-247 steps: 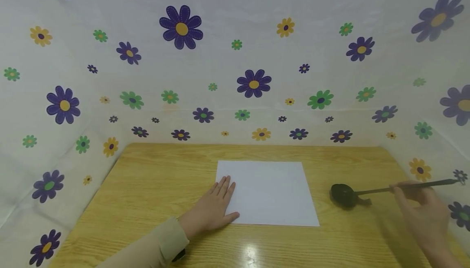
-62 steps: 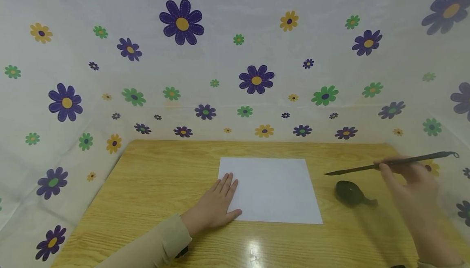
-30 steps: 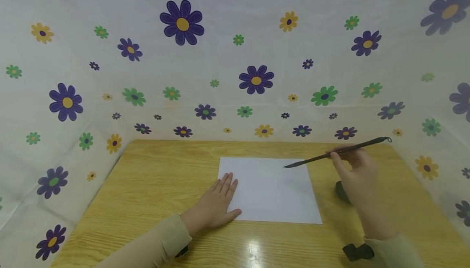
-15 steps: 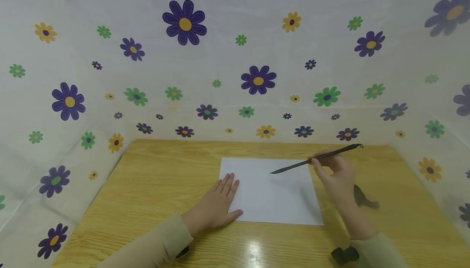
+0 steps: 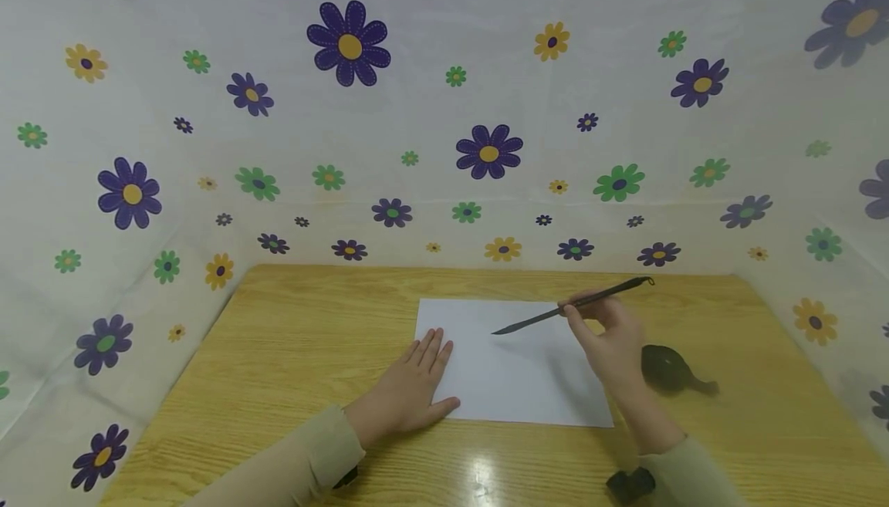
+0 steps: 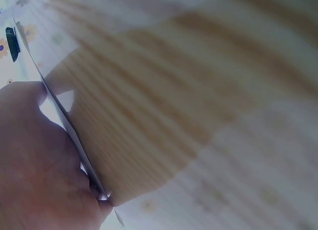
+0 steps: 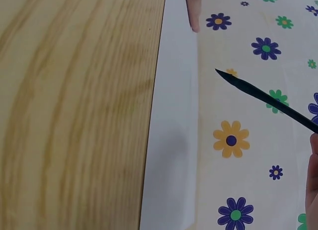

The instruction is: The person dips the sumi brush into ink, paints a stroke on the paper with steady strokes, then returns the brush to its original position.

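Note:
A dark calligraphy brush (image 5: 528, 323) with a hanging loop is pinched by my right hand (image 5: 611, 345), slanting down to the left. Its pointed tip hovers over the upper middle of a blank white sheet of paper (image 5: 514, 383). In the right wrist view the brush (image 7: 263, 97) stands apart from the paper (image 7: 171, 140). My left hand (image 5: 410, 391) lies flat on the sheet's left edge, fingers straight and thumb spread. Close up in the left wrist view, the left hand (image 6: 44, 155) is at the paper's edge.
To the right of the sheet sits a dark, rounded ink dish (image 5: 667, 372) with a short tail-like end, beside my right wrist. The wooden table (image 5: 299, 353) ends at a white flowered cloth (image 5: 417, 106) at the back and sides.
My right hand has lifted the brush from the ink dish and carried it left over the paper, lately moving slightly further left and down. The left hand has stayed in place.

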A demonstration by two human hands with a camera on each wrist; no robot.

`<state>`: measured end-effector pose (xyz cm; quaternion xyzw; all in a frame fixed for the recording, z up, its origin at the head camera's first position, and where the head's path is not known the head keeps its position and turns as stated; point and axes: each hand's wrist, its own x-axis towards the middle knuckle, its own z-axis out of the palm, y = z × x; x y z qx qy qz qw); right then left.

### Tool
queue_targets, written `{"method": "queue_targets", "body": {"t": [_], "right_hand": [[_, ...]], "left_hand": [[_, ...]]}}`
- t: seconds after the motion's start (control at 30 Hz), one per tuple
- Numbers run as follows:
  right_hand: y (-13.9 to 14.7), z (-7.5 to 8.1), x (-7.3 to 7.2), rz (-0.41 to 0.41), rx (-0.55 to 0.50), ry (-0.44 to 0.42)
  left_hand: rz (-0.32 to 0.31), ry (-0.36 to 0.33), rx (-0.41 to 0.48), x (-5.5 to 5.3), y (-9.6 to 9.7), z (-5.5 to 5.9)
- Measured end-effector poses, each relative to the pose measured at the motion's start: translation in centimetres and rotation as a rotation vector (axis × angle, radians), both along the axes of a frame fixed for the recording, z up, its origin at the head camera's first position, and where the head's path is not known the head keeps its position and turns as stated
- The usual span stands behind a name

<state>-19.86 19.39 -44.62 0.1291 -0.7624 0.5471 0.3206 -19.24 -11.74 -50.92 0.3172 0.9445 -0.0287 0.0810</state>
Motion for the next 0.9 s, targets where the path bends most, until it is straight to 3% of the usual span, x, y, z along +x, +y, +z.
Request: {"method": "queue_targets", "body": {"t": [0.27,0.43,0.67,0.9], "right_hand": [[-0.9,-0.3,0.1,-0.011,0.009,-0.065],[-1.4,-0.6,-0.1,0.008,0.019,-0.058],[-2.0,-1.1,-0.3,0.011,0.032,-0.055],[-2.5,-1.4,-0.3,0.006,0.042,-0.022]], "left_hand": [[-0.013,-0.004,0.000,0.3,0.1,0.7],[-0.012,-0.009,0.018,0.5,0.2,1.3],[-0.017,-0.003,0.025,0.4,0.1,1.0],[-0.008,-0.007,0.024,0.6,0.2,1.5]]}}
